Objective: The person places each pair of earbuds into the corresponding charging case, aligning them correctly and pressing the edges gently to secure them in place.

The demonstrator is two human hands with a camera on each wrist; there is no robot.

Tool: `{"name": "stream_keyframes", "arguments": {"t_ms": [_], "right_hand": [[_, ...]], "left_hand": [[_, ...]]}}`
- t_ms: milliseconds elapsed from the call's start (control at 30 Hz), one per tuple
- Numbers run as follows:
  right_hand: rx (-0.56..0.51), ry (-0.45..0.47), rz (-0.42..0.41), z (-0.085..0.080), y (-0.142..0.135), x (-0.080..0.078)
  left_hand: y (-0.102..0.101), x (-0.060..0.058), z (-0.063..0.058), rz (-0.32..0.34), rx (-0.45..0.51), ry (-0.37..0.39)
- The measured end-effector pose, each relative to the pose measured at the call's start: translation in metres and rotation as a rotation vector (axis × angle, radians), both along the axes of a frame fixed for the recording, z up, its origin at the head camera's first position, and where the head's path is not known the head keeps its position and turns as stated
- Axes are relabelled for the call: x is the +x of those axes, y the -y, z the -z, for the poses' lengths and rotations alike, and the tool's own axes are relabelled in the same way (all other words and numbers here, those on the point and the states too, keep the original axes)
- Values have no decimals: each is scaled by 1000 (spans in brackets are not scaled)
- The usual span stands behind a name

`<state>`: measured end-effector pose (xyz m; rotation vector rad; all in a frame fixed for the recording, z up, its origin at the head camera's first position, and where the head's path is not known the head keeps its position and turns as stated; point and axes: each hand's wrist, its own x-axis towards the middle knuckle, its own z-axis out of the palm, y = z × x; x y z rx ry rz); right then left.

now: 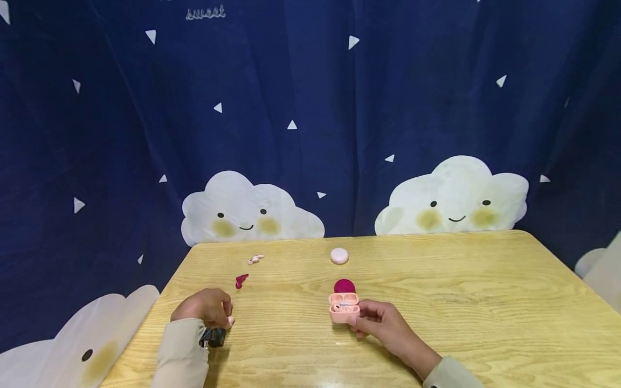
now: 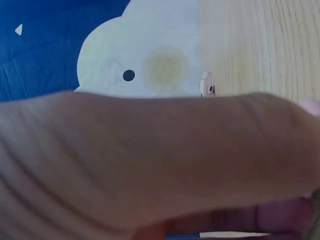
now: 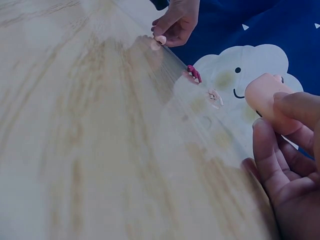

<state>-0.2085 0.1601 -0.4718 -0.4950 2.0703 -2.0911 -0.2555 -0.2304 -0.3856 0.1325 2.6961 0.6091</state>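
Note:
Low over the left side of the table, my left hand (image 1: 206, 306) pinches a light pink earbud (image 3: 160, 39) at its fingertips. My right hand (image 1: 383, 325) holds a peach-pink earbud case (image 1: 343, 316) by its right side, thumb in front. The case's lid is raised, and an earbud (image 1: 337, 307) lies in its left slot. From the right wrist, only the outside of the case shows between thumb and fingers. In the left wrist view the forearm and hand cover most of the picture, so the pinched earbud is largely hidden there.
Beyond my left hand lie a pair of magenta earbuds (image 1: 241, 280) and a pair of pale pink earbuds (image 1: 255, 259). A round magenta case (image 1: 344, 285) sits just behind the held case, with a round pale pink case (image 1: 339, 256) farther back. A dark blue curtain (image 1: 320, 108) hangs behind the table.

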Motion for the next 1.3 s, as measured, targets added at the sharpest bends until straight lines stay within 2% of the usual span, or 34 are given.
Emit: {"name": "stream_keyframes", "arguments": {"t_ms": [367, 667, 767, 967, 1200, 1300], "right_hand": [[10, -6, -7, -3, 0, 1], [3, -8, -14, -3, 0, -1], [-3, -5, -17, -1, -1, -1], [-8, -17, -18, 1, -1, -1], [2, -10, -20, 0, -1, 2], [3, -8, -11, -2, 0, 2]], "left_hand": [[2, -2, 2, -33, 42, 30], [-2, 0, -6, -25, 58, -13], [-4, 0, -9, 18, 52, -43], [-5, -6, -9, 206, 81, -205], [-12, -9, -8, 229, 190, -239], [-16, -11, -10, 277, 194, -289]]}}
